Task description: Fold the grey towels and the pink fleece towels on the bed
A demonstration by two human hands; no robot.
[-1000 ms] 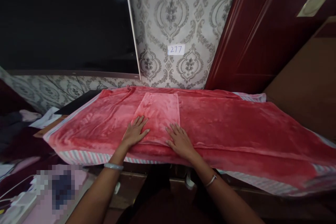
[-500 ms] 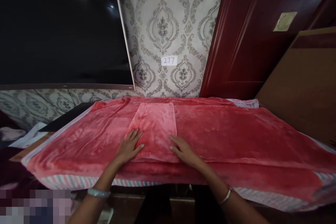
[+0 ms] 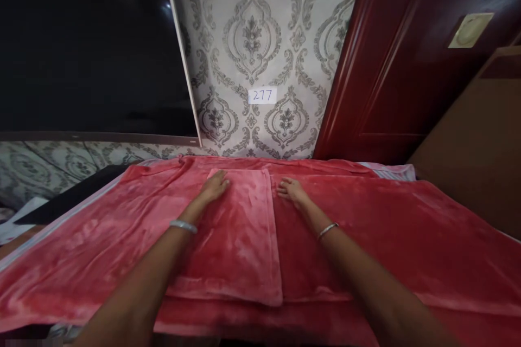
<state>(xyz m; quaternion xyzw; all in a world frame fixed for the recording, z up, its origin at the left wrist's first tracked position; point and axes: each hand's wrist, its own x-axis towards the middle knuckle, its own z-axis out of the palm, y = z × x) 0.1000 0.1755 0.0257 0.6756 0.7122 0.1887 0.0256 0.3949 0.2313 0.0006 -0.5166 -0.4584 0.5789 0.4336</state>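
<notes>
A red plush blanket [image 3: 358, 238] is spread wide in front of me, its left part folded over into a lighter panel [image 3: 244, 244] with a straight right edge. My left hand [image 3: 215, 185] rests near the panel's far left corner, fingers stretched forward and the thumb apart. Just right of the panel's edge, my right hand [image 3: 291, 191] lies low over the blanket, palm down with its fingers extended. Neither hand grips anything. Whether the right fingertips press on the cloth is hard to tell.
Behind the blanket stands a patterned wall with a paper label [image 3: 262, 95] reading 277. A large dark screen [image 3: 93, 54] hangs at the left. On the right are a dark red door panel [image 3: 391, 65] and a brown board [image 3: 476, 135].
Both hands have moved forward, away from me, toward the blanket's far edge. The right hand has shifted from the panel's edge to just right of it. My view has come closer.
</notes>
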